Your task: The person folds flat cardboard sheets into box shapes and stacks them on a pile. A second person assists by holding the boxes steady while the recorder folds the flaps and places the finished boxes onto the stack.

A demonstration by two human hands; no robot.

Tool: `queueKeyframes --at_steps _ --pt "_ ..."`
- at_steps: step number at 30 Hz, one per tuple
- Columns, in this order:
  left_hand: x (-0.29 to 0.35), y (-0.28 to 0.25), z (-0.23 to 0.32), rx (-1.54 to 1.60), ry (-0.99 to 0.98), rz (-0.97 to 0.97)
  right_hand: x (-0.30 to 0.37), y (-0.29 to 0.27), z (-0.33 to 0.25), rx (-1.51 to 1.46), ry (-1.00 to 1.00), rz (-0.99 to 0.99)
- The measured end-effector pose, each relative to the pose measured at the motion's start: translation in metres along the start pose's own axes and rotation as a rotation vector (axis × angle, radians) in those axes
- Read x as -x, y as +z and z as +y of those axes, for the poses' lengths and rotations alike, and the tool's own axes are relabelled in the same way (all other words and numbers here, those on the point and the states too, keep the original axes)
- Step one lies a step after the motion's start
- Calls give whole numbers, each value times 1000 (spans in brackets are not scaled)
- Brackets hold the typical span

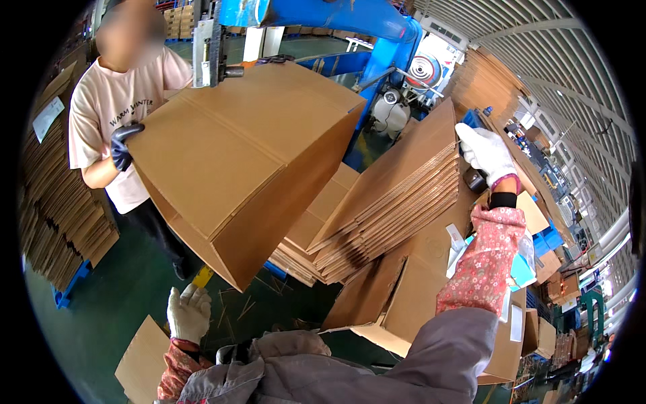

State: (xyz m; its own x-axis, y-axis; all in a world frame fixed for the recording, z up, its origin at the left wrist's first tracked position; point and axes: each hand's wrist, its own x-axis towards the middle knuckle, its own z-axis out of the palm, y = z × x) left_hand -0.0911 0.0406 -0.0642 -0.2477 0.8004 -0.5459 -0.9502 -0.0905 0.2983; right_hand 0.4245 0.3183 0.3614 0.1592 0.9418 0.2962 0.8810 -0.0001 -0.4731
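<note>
My left hand (pixel 188 313), in a white glove, hangs low over the floor with its fingers apart and nothing in it. Far to the right, my right hand (pixel 486 153), also gloved in white, is closed at the upper edge of a leaning stack of flattened cardboard boxes (pixel 397 195). Its fingertips are on the edge of the top one; how many sheets they hold I cannot tell. In front of me a large opened-up cardboard box (pixel 235 135) sits tilted under the blue machine's arm (pixel 330 15). A co-worker's dark-gloved hand (pixel 123 145) touches that box's left edge.
A person (pixel 118 101) in a pale shirt stands at the far left, beside a tall stack of flat cardboard (pixel 64 209) on a blue pallet. Another open carton (pixel 431 269) stands by my right arm. A loose cardboard piece (pixel 142 360) lies at lower left. Scraps litter the green floor.
</note>
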Motion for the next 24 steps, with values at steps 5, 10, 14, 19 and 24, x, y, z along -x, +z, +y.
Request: queueKeyframes --at_steps 5,10,14,19,24 --pt "14 -53 29 5 91 -231 -16 33 19 -157 -205 -5" --pt "55 -68 35 32 163 75 58 31 -41 -217 -377 219" --pt "83 -102 42 95 222 105 168 64 -99 -401 -613 -51" --pt "83 -110 36 156 221 72 241 173 -101 400 -797 -1111" --pt "81 -94 32 64 174 -19 134 234 -78 363 -1220 -532"
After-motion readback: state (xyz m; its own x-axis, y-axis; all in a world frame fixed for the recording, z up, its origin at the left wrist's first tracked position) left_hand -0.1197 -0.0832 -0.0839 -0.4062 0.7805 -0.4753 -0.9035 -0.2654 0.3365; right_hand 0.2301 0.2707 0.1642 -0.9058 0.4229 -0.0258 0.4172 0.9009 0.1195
